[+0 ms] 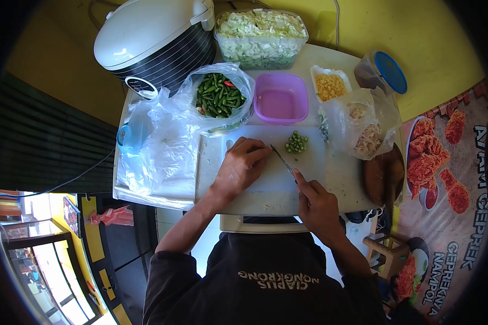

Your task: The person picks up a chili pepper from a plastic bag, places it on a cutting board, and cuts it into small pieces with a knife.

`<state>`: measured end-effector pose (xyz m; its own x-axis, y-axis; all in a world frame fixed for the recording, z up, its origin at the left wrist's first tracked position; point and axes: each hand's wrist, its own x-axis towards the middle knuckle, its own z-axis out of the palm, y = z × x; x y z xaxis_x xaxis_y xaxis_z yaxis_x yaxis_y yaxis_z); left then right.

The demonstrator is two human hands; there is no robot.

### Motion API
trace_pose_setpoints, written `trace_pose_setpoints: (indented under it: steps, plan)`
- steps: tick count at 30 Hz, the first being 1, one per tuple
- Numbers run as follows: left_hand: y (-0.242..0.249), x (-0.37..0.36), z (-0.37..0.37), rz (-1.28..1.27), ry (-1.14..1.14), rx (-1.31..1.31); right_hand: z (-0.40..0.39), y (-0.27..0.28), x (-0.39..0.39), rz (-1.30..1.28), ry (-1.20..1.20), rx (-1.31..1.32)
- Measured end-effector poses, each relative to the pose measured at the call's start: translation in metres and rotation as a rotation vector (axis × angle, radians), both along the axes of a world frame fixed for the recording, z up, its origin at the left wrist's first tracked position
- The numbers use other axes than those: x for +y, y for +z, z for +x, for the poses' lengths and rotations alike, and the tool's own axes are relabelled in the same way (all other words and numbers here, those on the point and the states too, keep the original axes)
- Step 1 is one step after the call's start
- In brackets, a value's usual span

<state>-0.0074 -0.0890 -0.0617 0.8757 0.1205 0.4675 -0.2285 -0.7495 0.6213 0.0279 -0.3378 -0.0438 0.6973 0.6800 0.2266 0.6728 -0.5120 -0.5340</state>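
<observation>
Clutter hems in the board [315,165] on three sides. From where I stand, a cooker [162,49] fills the table's far left corner, with a crumpled bag [162,151] in front. At the right, a brown object [383,181] sits by the table's edge. The chilli bag [246,82] and purple bowl [280,100] crowd the board's far side, leaving little room there.

That bag gapes on whole green chillies [217,100] and a red one. Behind the bowl, a tub [260,56] brims with chopped cabbage [260,23]; a white tray [345,81] holds yellow bits [331,85]; a clear bag [386,122] has pale shreds [368,136]; a blue-lidded jar [382,71] leans beyond.

The knife [283,160] is over the board, its long axis slanting, tip away from the person and leftward, beside the cut chillies [296,142]. The right hand [317,207] grasps its handle. The left hand [245,162] bunches its fingers near the tip; I cannot tell whether they pinch anything.
</observation>
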Motion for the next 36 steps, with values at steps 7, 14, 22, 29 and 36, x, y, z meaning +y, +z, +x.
trace_pose_setpoints:
  steps: [7,14,22,29,36]
  plan:
    - [0.002,0.001,0.001,-0.007,-0.023,0.026,-0.001,-0.001,0.002,-0.073,0.015,-0.031]
    - [0.000,0.000,0.002,-0.017,-0.010,0.022,0.013,0.001,0.036,-0.139,0.024,-0.079]
    - [0.003,-0.002,0.002,-0.055,0.030,0.064,0.000,0.001,-0.003,-0.098,0.046,0.019]
    - [-0.002,-0.002,0.001,-0.064,0.070,0.044,0.005,0.004,0.002,-0.062,-0.057,0.024]
    - [-0.004,0.000,0.000,-0.074,0.049,0.054,-0.002,0.007,0.008,0.026,-0.045,0.014]
